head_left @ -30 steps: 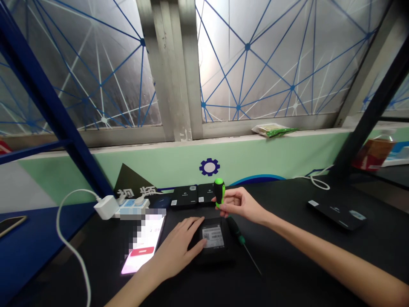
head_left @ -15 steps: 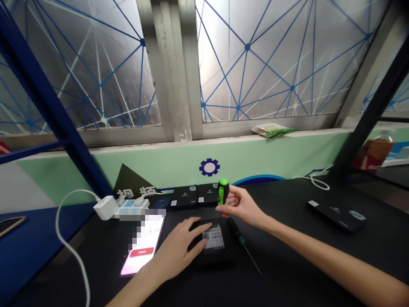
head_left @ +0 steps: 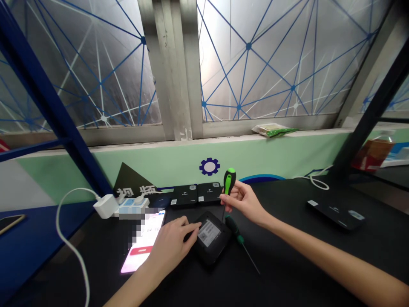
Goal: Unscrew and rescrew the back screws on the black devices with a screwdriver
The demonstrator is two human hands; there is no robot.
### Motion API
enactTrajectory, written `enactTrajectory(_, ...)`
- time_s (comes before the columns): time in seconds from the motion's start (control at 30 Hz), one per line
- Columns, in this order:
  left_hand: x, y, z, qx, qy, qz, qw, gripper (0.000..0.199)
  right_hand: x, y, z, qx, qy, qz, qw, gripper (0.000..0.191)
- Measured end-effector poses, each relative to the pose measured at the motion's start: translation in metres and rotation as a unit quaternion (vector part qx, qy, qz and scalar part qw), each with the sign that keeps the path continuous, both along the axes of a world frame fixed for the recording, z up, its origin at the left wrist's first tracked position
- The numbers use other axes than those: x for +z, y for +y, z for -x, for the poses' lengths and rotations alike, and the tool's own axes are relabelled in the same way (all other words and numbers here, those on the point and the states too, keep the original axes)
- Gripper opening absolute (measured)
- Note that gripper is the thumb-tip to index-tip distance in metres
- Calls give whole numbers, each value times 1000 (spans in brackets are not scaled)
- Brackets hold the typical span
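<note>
The right hand (head_left: 244,200) has its fingers closed around the green and black handle of a screwdriver (head_left: 228,183), which stands nearly upright with its thin shaft pointing down at the far right part of a small black box (head_left: 211,237). The box lies on the dark surface (head_left: 287,264) near the middle of the scene, turned at an angle, with a white label facing up. The left hand (head_left: 169,247) rests flat on the surface at the box's left side, its fingers spread loosely and their tips touching the box's left edge; it grips nothing.

A second screwdriver (head_left: 240,241) with a dark green handle lies flat on the surface just right of the box, its shaft pointing toward the near right. A phone (head_left: 143,243) with a lit screen lies left of the left hand. Farther back, by the wall, two flat black boxes (head_left: 195,195) sit side by side, and to their left is a power strip (head_left: 132,205) with a white charger (head_left: 105,206) and a white cable (head_left: 68,238) looping toward the near left. Well to the right lies a flat black device (head_left: 335,213). A green and white packet (head_left: 273,129) rests on the window ledge above.
</note>
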State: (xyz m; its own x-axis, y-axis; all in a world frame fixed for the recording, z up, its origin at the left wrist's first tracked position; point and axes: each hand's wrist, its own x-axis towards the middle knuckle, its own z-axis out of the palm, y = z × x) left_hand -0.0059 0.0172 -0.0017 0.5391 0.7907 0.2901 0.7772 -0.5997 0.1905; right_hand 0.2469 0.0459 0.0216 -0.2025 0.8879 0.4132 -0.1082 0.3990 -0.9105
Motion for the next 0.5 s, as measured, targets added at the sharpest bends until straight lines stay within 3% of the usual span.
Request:
enactTrajectory(0.17, 2, -3, -1, 25, -14, 8, 1000, 36, -1, 0, 1, 1, 5, 1, 1000, 32)
enactTrajectory(0.37, -5, -3, -2, 13, -35, 36, 999, 23, -8, 6, -1, -10, -2, -3, 1000, 34)
enactTrajectory(0.5, -14, 3, 1, 1, -60, 8, 998, 32, -12, 10, -3, -13, -2, -8, 1000, 33)
